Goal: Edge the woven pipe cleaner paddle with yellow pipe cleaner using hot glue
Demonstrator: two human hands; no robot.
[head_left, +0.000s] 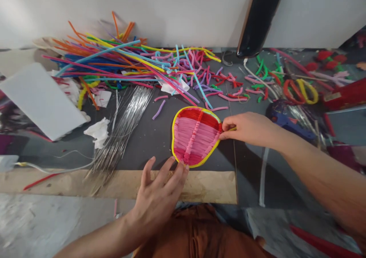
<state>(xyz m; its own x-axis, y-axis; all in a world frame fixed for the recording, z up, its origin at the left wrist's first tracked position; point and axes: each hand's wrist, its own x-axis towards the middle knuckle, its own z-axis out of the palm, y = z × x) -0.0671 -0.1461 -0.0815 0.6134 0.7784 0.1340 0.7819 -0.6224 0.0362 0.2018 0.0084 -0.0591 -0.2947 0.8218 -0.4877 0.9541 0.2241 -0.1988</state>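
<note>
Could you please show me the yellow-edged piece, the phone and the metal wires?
Yellow-edged piece [202,137], head view: pink area, right of its rib.
Phone [260,20], head view: its dark screen.
Metal wires [120,132], head view: bundle's middle.

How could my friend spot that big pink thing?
On the dark tabletop, look below the heap of colourful fuzzy stems. There, between the left hand and right hand, lies a rounded piece. Unlike those stems, it's pink and red with a yellow border.

Left of the pink panel [183,129], bare tabletop [153,140] gives a hand passage up to the wire bundle [122,119]. Pipe cleaners [137,58] obstruct the panel's far side, the right hand [243,128] its right edge, the left hand [160,189] its near edge.
</note>
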